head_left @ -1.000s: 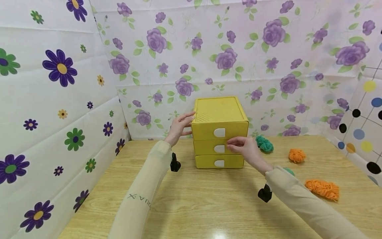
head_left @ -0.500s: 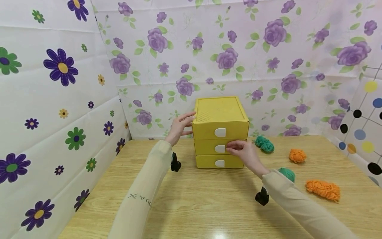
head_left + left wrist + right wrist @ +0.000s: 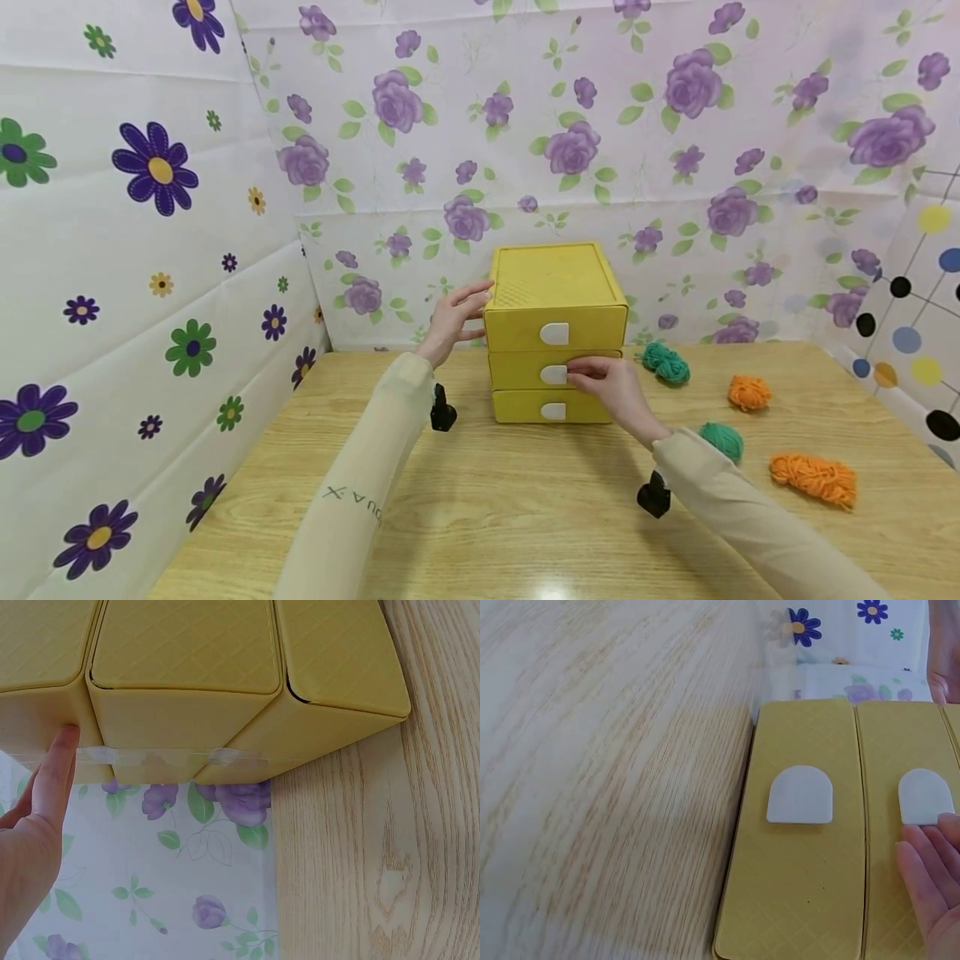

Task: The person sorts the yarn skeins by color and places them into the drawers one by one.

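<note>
A yellow three-drawer cabinet [image 3: 557, 275] stands against the back wall, its drawers closed, each with a white tab handle. My left hand [image 3: 455, 319] lies along its left side near the top with fingers extended; in the left wrist view a fingertip [image 3: 67, 736] touches the side wall. My right hand [image 3: 613, 385] is in front of the middle drawer, its thumb and fingers pinching the right edge of that drawer's handle [image 3: 554, 374]. The right wrist view shows the thumb at the edge of the handle [image 3: 925, 796] and the other fingers curled just under it.
Right of the cabinet lie a dark green yarn bundle [image 3: 665, 363] and a small orange one [image 3: 748, 392]. Nearer are a green ball of yarn [image 3: 722, 442], close to my right sleeve, and a longer orange skein [image 3: 813, 480]. Flowered cloth walls [image 3: 420, 167] bound the wooden table [image 3: 495, 517].
My right hand has shifted slightly left, bringing its fingers to the middle handle's edge. The green yarn ball has come out from behind the right sleeve. My left hand stays at the cabinet's side.
</note>
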Tool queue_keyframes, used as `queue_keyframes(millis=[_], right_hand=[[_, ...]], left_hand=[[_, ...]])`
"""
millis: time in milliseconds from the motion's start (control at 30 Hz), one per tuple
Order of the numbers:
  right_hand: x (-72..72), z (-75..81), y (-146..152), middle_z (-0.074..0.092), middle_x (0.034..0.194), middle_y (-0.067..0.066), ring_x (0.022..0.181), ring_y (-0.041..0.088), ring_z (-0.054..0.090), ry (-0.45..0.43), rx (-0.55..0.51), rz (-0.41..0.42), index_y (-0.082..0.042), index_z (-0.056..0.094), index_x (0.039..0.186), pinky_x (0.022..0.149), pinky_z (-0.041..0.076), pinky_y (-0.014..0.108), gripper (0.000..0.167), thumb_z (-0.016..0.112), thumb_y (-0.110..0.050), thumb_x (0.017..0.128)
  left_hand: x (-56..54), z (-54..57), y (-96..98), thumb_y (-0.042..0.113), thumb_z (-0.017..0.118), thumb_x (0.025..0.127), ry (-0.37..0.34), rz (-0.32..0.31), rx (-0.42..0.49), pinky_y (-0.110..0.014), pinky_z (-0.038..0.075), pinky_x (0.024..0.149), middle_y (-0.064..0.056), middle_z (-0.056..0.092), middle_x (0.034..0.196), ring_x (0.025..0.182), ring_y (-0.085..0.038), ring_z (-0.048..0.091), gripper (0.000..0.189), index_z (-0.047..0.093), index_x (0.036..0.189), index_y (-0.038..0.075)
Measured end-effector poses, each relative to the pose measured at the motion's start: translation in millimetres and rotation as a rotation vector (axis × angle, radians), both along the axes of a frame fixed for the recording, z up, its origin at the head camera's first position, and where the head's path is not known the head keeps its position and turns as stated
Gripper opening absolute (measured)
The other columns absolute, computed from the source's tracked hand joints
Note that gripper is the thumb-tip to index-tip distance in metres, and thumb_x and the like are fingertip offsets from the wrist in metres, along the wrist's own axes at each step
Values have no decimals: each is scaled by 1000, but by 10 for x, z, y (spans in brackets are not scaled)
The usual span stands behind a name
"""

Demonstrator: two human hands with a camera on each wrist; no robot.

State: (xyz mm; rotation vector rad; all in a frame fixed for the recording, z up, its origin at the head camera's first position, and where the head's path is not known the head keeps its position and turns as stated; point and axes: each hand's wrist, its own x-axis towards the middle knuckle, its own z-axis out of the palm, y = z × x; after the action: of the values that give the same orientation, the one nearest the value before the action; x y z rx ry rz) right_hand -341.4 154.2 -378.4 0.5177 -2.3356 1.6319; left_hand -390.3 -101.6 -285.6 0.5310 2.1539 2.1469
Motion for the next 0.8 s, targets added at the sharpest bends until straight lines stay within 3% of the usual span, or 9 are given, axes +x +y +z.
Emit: queue_keyframes(millis=[167, 400, 800], right_hand=[[-16, 23, 5, 66, 87, 14, 78, 28, 63, -12, 7, 14, 4, 68, 97, 66, 52, 33, 16, 65, -5, 84], [-25, 52, 24, 66, 86, 17, 78, 30, 63, -39, 8, 45, 7, 67, 97, 66, 52, 38, 19, 63, -7, 85], [-11, 49, 57, 67, 83, 11, 78, 25, 64, -58, 44, 57, 3, 70, 92, 67, 52, 33, 15, 65, -8, 84]], left_hand=[[55, 38, 7, 20, 53, 93, 4, 3, -11, -44, 46, 80, -9, 46, 129, 99, -27, 52, 43, 47, 133, 6], [-156, -135, 3, 27, 59, 90, 18, 33, 11, -39, 50, 74, -2, 50, 123, 98, -27, 53, 39, 55, 127, 15], [-149, -128, -2, 28, 58, 90, 26, 36, -2, -40, 49, 75, -2, 49, 125, 99, -27, 53, 39, 54, 128, 17]])
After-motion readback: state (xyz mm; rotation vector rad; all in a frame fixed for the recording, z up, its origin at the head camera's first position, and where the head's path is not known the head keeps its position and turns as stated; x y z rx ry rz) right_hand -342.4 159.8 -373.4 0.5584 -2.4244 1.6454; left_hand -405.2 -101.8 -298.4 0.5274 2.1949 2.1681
